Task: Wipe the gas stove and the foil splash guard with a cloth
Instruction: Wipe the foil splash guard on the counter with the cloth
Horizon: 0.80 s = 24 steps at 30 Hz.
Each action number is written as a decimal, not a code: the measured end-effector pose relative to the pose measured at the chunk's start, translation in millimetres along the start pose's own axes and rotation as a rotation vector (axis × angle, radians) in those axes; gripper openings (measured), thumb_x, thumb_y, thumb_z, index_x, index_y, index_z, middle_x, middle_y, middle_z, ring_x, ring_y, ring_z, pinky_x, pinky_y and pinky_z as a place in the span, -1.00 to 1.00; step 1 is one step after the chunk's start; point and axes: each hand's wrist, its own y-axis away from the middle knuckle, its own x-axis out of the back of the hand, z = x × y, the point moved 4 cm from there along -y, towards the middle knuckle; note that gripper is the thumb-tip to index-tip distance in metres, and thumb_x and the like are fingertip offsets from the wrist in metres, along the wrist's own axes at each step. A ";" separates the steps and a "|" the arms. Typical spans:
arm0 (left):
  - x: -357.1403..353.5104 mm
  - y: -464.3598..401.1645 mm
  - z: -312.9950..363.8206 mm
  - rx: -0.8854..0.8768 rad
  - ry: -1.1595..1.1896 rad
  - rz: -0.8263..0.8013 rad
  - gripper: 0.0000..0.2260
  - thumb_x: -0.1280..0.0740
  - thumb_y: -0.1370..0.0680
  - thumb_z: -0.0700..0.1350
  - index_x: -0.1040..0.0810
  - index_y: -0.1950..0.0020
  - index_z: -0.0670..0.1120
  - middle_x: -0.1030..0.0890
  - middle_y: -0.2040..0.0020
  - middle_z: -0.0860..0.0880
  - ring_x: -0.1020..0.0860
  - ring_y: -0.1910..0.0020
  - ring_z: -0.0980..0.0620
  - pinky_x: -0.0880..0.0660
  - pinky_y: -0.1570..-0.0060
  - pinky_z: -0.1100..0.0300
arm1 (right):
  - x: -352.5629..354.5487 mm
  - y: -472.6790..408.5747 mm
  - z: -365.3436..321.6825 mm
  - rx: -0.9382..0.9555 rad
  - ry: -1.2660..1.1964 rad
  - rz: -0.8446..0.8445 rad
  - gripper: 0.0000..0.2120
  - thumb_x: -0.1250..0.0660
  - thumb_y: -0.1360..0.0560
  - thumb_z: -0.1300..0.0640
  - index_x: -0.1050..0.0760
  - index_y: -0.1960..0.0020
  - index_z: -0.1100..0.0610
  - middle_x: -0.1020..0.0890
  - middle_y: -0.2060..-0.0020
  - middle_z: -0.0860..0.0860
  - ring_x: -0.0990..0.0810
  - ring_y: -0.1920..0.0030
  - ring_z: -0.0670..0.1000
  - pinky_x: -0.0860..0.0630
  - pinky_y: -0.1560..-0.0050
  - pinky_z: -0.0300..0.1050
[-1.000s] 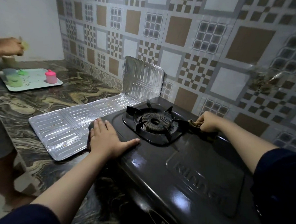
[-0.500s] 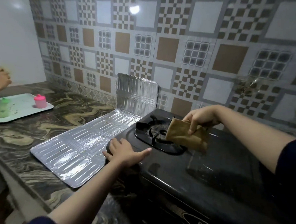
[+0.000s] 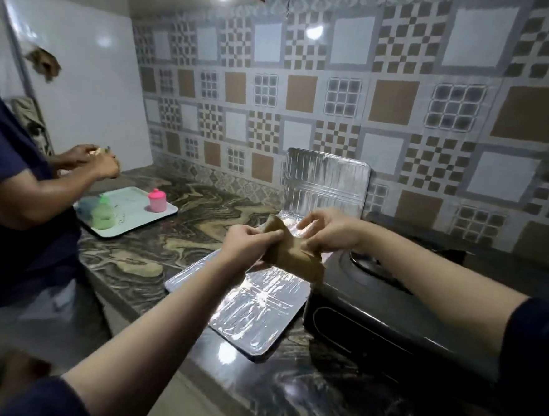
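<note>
A brown cloth (image 3: pixel 291 256) hangs in the air between my two hands, above the foil. My left hand (image 3: pixel 247 246) grips its left end and my right hand (image 3: pixel 328 231) pinches its right end. The silver foil splash guard (image 3: pixel 260 304) lies flat on the marble counter left of the stove, with one panel (image 3: pixel 325 182) standing upright against the tiled wall. The black gas stove (image 3: pixel 399 314) sits to the right; my right forearm crosses over it and hides most of its burner.
Another person (image 3: pixel 14 196) in a dark shirt stands at the left, hands raised over a pale tray (image 3: pixel 129 222) holding a pink cup (image 3: pixel 156 199) and a green bottle (image 3: pixel 103 217). The marble counter (image 3: pixel 166 242) runs along the tiled wall.
My left hand left the stove top and took hold of the cloth. My right hand carried the cloth leftward from over the burner to above the foil. The view swung left and up.
</note>
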 end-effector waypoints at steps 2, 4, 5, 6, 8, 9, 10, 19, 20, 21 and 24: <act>30.4 -8.2 0.7 0.076 0.076 0.064 -0.79 -0.47 -0.45 -0.21 -0.54 0.02 -0.28 -0.58 0.12 -0.20 -0.57 0.30 0.01 -0.51 0.52 0.28 | -27.3 -17.6 -8.1 0.066 -0.051 -0.059 -0.44 -0.45 -0.37 0.35 -0.34 -0.31 0.18 -0.50 -0.26 0.17 -0.53 -0.22 0.09 -0.52 -0.22 -0.03; 54.6 -16.7 0.5 0.129 0.141 0.137 -0.60 -0.49 -0.43 -0.23 -0.46 -0.18 -0.33 -0.57 0.00 -0.26 -0.59 0.27 -0.02 -0.49 0.55 0.30 | -56.1 -33.5 -15.2 0.130 -0.043 -0.200 -0.27 -0.53 -0.27 0.26 -0.31 -0.37 0.10 -0.47 -0.31 0.09 -0.47 -0.30 0.07 -0.43 -0.32 0.01; 63.9 -20.4 1.7 0.139 0.160 0.172 -0.56 -0.50 -0.42 -0.24 -0.44 -0.22 -0.33 -0.57 0.00 -0.26 -0.59 0.27 -0.03 -0.48 0.56 0.30 | -69.7 -39.0 -19.3 0.167 0.003 -0.241 -0.24 -0.56 -0.23 0.18 -0.32 -0.35 0.03 -0.51 -0.27 0.04 -0.50 -0.27 0.05 -0.44 -0.30 0.00; 74.8 -25.1 2.2 0.150 0.177 0.196 -0.58 -0.49 -0.42 -0.24 -0.45 -0.20 -0.33 -0.58 0.05 -0.25 -0.59 0.28 -0.02 -0.48 0.58 0.30 | -84.0 -48.3 -24.7 0.211 0.071 -0.239 -0.29 -0.58 -0.21 0.11 -0.36 -0.29 -0.03 -0.55 -0.18 0.00 -0.53 -0.19 0.03 -0.47 -0.25 -0.02; 86.2 -31.2 2.7 0.185 0.177 0.195 -0.70 -0.48 -0.44 -0.25 -0.49 -0.09 -0.29 -0.57 0.18 -0.21 -0.57 0.32 -0.01 -0.48 0.60 0.31 | -99.9 -59.1 -34.0 0.312 0.223 -0.057 -0.53 -0.53 -0.30 0.06 -0.44 -0.15 -0.02 -0.59 0.01 -0.03 -0.57 0.02 0.02 -0.54 -0.08 -0.04; 92.0 -34.9 1.2 0.205 0.173 0.186 -0.78 -0.47 -0.45 -0.25 -0.51 -0.01 -0.26 -0.56 0.22 -0.19 -0.56 0.33 0.00 -0.48 0.61 0.32 | -103.5 -64.0 -40.2 0.379 0.299 0.079 -0.70 -0.47 -0.37 0.10 -0.50 -0.07 0.03 -0.61 0.09 -0.01 -0.58 0.10 0.03 -0.56 0.01 -0.02; 98.0 -40.0 -1.9 0.230 0.174 0.178 -0.85 -0.45 -0.46 -0.24 -0.52 0.07 -0.23 -0.55 0.24 -0.18 -0.55 0.35 0.02 -0.46 0.62 0.33 | -106.6 -69.4 -47.1 0.438 0.349 0.179 -0.86 -0.40 -0.41 0.15 -0.54 0.04 0.08 -0.64 0.17 0.02 -0.59 0.18 0.06 -0.58 0.09 0.00; 182.5 -89.1 -88.0 0.380 -0.476 0.249 -0.41 -0.30 -0.53 0.19 -0.44 -0.25 -0.32 -0.62 -0.01 -0.24 -0.62 0.23 -0.07 -0.48 0.36 0.20 | -132.0 -187.9 -34.5 0.162 0.436 0.002 -0.77 -0.23 -0.35 0.32 -0.59 0.10 0.13 -0.59 0.29 0.09 -0.55 0.24 0.08 -0.41 0.36 -0.22; 189.6 -91.5 -100.2 0.362 -0.691 0.228 -0.35 -0.32 -0.49 0.24 -0.46 -0.25 -0.32 -0.60 -0.09 -0.25 -0.61 0.07 -0.14 -0.48 0.23 0.14 | -134.8 -201.1 -31.6 0.139 0.444 -0.009 -0.77 -0.25 -0.36 0.30 -0.60 0.05 0.16 -0.59 0.27 0.08 -0.56 0.21 0.08 -0.41 0.37 -0.25; 194.2 -92.8 -112.5 0.350 -0.883 0.177 -0.30 -0.34 -0.44 0.29 -0.47 -0.25 -0.31 -0.57 -0.16 -0.25 -0.57 -0.07 -0.18 -0.47 0.10 0.09 | -138.3 -214.3 -30.2 0.119 0.447 -0.012 -0.76 -0.26 -0.36 0.29 -0.60 0.02 0.17 -0.59 0.25 0.08 -0.56 0.20 0.08 -0.42 0.37 -0.24; 199.0 -96.8 -156.3 0.366 -1.120 -0.006 0.02 -0.32 -0.22 0.51 -0.27 -0.44 -0.17 -0.32 -0.42 -0.23 -0.29 -0.43 -0.21 -0.29 -0.30 -0.08 | -156.4 -257.9 -26.6 0.129 0.486 0.011 -0.76 -0.29 -0.34 0.25 -0.59 0.02 0.17 -0.65 0.19 0.10 -0.61 0.14 0.12 -0.52 0.26 -0.15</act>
